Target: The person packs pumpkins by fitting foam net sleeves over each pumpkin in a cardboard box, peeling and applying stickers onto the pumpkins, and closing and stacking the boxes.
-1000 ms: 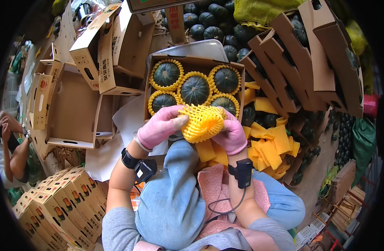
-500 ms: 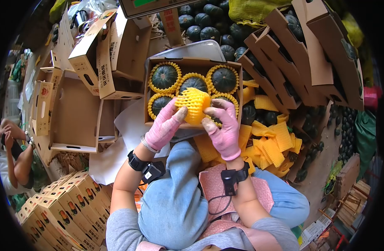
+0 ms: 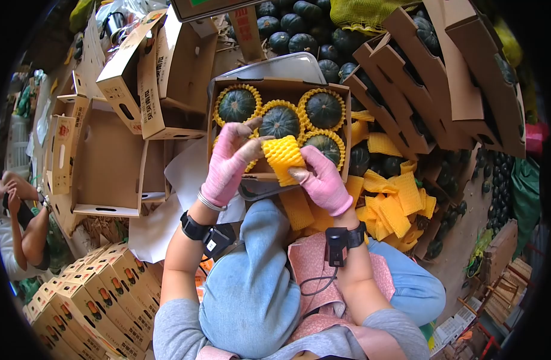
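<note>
A yellow foam net sleeve is pinched at its lower right edge by my right hand, in a pink glove with soiled fingertips. It looks flattened. My left hand, gloved the same way, has thumb and fingers apart; its thumb tip lies at the sleeve's upper left edge. Both hands are over the near side of a cardboard box of dark green pumpkins in yellow foam nets. One pumpkin sits in the middle and another at the far right. My left hand partly hides the near left one.
Loose yellow foam sleeves are piled to the right. Tilted cardboard boxes with pumpkins stand beyond them. Open cartons lie left, with printed boxes stacked nearer. Loose pumpkins cover the far floor. Another person is at far left.
The sleeve has gone from a rounded, opened shape between both hands to a flatter one in my right hand. My left hand has shifted left and spread its fingers.
</note>
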Tool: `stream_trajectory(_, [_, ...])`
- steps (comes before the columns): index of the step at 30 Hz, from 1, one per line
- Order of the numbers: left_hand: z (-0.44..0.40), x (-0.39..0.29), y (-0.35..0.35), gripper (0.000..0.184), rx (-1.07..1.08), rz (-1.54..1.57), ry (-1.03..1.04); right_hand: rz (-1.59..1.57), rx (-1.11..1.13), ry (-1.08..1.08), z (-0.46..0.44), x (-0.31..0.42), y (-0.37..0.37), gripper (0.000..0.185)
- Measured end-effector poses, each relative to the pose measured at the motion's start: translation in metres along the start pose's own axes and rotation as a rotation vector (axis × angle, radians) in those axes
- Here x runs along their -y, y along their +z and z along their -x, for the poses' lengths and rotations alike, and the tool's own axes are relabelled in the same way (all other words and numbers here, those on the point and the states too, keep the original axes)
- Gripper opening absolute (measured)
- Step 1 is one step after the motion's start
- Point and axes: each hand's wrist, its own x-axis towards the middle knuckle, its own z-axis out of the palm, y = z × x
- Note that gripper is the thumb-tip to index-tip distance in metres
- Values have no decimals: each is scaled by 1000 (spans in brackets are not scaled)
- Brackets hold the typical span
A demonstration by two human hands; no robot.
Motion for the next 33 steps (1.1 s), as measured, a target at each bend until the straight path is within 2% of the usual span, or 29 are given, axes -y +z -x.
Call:
stream_trajectory(2, [-4,-4,1,36,14,-15,16,96,31,1,-4,0,-3,36])
stream_trajectory(3, [-8,-2,-2,38,83,-218,65,145,47,-1,-6,2,-4,38])
stream_trajectory(4, [-12,-1,-6,41,152,-420,115,123,83,145,-9,8,-4,45])
stream_trajectory(5, [-15,0,-8,43,222,-623,164,161,85,128,-12,12,-2,46])
stream_trajectory(6, [-17,1,-8,45,265,-618,155,199,84,113,-17,15,-2,47])
stream_trajectory(8, [-27,6,-18,42,321,-722,44,264,107,96,-28,11,-3,50])
stream_trajectory(9, [-31,8,-20,41,353,-774,-11,408,147,160,-34,9,-4,50])
stream_trajectory(10, [-34,11,-19,30,361,-785,4,551,185,227,-40,10,-5,50])
stream_trajectory(12, [-37,4,-10,27,411,-1220,-9,788,252,392,-52,19,-3,48])
stream_trajectory(13, [-39,3,-7,25,436,-1435,-7,867,253,368,-55,20,3,42])
stream_trajectory(15, [-38,15,-5,21,471,-1648,338,1030,110,111,-47,-1,20,34])
stream_trajectory(17, [-37,10,0,17,548,-1783,417,1044,56,74,-35,-10,26,26])
stream_trajectory(21, [-35,5,-11,16,638,-1485,322,803,215,60,-21,-4,4,28])
stream_trajectory(23, [-33,-2,-10,14,695,-1474,264,701,321,-8,-19,-6,-12,27])
stream_trajectory(25, [-33,-3,-10,12,728,-1523,262,360,187,-119,-17,-8,-36,22])
stream_trajectory(27, [-33,4,-11,9,682,-1589,290,232,-378,38,-14,0,-55,18])
stream_trajectory(29, [-35,10,-13,9,658,-1628,288,348,-661,281,-16,-15,-87,20])
stream_trajectory(31, [-32,12,-7,8,659,-1751,369,790,-492,303,-15,-57,-117,29])
stream_trajectory(33, [-29,10,7,6,642,-1901,461,894,-100,421,-16,-77,-127,54])
